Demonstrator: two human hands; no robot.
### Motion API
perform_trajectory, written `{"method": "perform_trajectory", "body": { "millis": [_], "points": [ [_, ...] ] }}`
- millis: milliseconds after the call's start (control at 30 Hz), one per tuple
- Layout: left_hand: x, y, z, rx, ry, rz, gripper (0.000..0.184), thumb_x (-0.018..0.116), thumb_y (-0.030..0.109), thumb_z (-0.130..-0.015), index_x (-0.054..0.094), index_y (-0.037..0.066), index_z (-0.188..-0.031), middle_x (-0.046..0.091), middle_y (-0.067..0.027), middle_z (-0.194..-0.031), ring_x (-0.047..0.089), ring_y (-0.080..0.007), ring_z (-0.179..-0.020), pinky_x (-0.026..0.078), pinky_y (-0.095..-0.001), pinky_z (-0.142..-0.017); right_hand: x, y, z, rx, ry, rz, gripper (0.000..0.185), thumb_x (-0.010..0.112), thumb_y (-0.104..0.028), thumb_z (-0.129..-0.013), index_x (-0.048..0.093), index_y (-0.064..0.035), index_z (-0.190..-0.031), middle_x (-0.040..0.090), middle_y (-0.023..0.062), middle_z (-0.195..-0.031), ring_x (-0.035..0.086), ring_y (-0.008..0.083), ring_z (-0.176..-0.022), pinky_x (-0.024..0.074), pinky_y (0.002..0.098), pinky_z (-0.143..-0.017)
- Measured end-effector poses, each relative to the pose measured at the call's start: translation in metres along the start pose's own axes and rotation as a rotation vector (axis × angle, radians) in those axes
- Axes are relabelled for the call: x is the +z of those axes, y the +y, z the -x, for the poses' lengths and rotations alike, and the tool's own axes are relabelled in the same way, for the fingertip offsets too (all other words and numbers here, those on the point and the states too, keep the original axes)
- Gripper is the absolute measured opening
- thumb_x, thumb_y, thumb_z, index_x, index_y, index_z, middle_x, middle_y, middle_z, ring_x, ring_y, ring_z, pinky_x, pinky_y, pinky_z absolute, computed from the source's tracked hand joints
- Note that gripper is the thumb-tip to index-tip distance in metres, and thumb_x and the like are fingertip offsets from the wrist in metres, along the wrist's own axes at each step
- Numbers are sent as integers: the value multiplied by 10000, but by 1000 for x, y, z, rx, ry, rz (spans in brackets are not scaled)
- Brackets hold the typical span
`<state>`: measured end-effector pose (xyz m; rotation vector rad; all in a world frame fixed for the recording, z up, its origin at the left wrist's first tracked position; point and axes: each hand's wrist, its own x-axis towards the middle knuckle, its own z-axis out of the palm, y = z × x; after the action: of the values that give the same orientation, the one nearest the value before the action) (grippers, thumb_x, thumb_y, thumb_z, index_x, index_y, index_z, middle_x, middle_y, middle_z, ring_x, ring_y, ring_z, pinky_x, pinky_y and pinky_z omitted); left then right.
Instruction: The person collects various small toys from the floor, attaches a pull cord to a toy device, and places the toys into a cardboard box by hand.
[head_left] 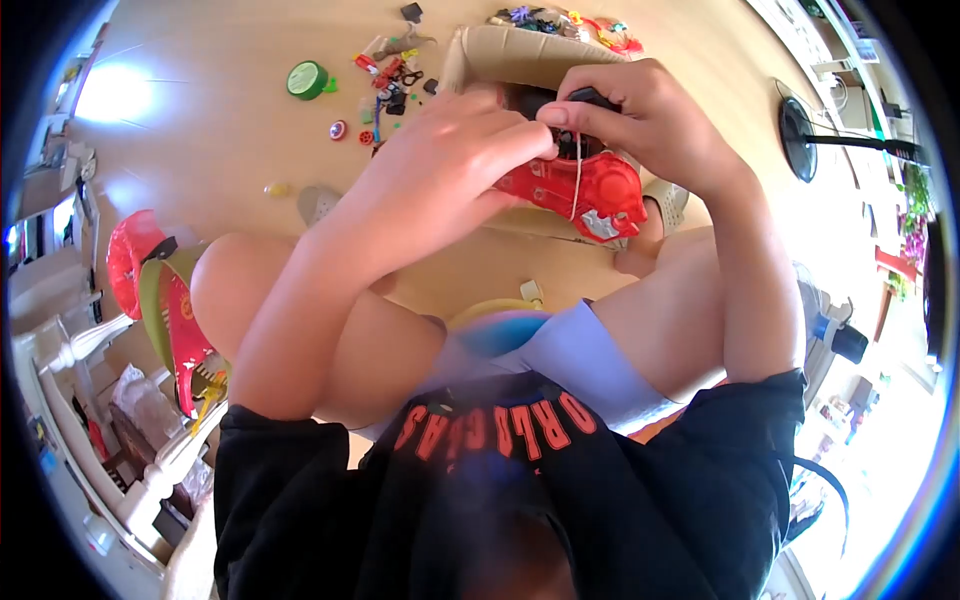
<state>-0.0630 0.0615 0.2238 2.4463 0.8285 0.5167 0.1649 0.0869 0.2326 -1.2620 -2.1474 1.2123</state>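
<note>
A red plastic toy (pixel 612 186) with black parts and a silver patch is held up in front of me, over a cardboard box (pixel 500 55). My left hand (pixel 440 160) grips the toy's left end, its fingers closed and partly hidden. My right hand (pixel 650 115) pinches at the top, with thumb and forefinger against a black piece (pixel 592 97). From near that thumb a pale cord or band (pixel 577 180) runs down across the toy's front. Whether the right fingers hold the cord, the black piece or both is unclear.
Several small toy parts (pixel 392 90) lie on the floor left of the box, near a green round container (pixel 306 80). More colourful pieces (pixel 540 20) are behind the box. A red and green object (pixel 165 290) stands beside my left knee.
</note>
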Motion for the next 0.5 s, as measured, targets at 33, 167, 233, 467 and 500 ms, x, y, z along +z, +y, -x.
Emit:
{"method": "perform_trajectory", "body": {
  "millis": [33,167,233,467,500],
  "points": [
    [-2,-4,2,27,11,8,416,764,34,-661,615,108,-1041,614,-84,-1004,566,-305,-981,455,-390,-855,2,2,-3,54,-48,-44,240,648,-230,-920,645,0,-854,569,-15,-685,483,47,-658,415,227,-594],
    [-4,-21,7,39,141,173,443,776,39,-707,578,67,-1102,626,-83,-1017,611,-252,-963,492,-358,-833,9,13,-13,192,-190,-549,329,579,-341,-964,661,-24,-999,630,-12,-842,550,68,-720,438,241,-626],
    [5,-26,12,-194,241,541,427,781,120,-751,563,49,-1111,653,-71,-987,636,-204,-898,498,-342,-755,25,10,-10,184,43,-830,310,548,-326,-980,642,-38,-1046,624,-6,-865,543,64,-728,430,225,-629],
    [33,-33,12,-555,351,990,449,762,203,-824,459,-16,-1072,665,-100,-919,649,-102,-708,485,-240,-532,83,12,-15,199,285,-1077,271,453,-211,-1015,586,0,-1122,623,38,-960,568,115,-841,460,254,-744],
    [39,-34,12,-554,355,947,451,761,208,-825,455,-18,-1067,663,-100,-922,647,-102,-703,484,-241,-531,91,6,-14,247,382,-1093,271,444,-201,-1015,578,1,-1134,625,40,-978,574,119,-853,463,250,-757]
  ]
}}
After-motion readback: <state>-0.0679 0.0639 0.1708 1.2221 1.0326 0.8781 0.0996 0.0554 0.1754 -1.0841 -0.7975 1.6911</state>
